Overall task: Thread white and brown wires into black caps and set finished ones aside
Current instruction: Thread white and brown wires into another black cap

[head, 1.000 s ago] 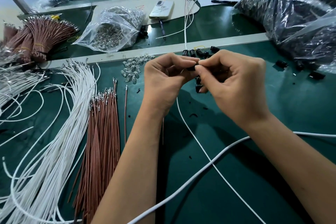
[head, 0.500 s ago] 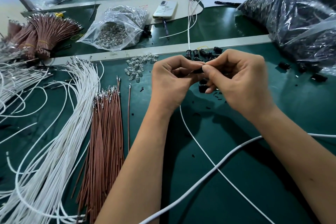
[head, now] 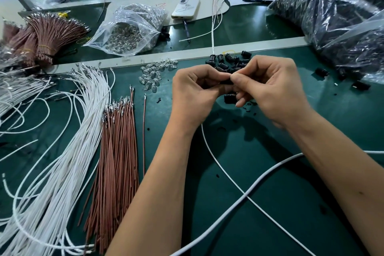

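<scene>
- left of the black cap (head: 226, 82), brown wires (head: 119, 147) lie loose; a brushing forearm could scatter them.
- left hand (head: 194, 91) and right hand (head: 268, 87) both pinch the cap; slipping could drop it.
- below the cap, the white wire (head: 218, 158) trails down and may pull out.

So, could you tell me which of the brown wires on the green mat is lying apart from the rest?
The single brown wire, lying straight just right of the loose brown bundle; it lies alone, toward the left forearm.
</scene>
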A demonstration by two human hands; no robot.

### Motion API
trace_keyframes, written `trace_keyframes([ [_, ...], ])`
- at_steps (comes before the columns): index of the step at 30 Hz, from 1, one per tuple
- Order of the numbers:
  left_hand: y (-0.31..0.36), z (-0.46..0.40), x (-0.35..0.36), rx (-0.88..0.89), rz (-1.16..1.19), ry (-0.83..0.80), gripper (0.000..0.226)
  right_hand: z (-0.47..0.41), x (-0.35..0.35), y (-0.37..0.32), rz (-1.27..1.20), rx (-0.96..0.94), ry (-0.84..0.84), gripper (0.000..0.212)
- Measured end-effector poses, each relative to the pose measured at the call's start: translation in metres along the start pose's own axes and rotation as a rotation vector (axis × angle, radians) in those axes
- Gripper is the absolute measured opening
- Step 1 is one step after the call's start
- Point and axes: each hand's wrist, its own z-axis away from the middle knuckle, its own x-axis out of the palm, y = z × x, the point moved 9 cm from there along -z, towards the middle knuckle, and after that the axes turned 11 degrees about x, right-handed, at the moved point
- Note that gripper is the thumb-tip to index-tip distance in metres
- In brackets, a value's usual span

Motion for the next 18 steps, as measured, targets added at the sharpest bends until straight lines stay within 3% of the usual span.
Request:
trace_keyframes([
  [6, -0.0033, -0.0013, 0.0033, -0.048, 0.063, -0.042, 0.024, -0.0026, -0.0026, 0.0059, -0.137, 0.134, -0.063, 0.013],
  [18, -0.0097, 0.0013, -0.0001, -0.122, 0.070, -0.053, 0.018, -0.0041, -0.0031, 0.0082, -0.090, 0.133, -0.047, 0.009],
])
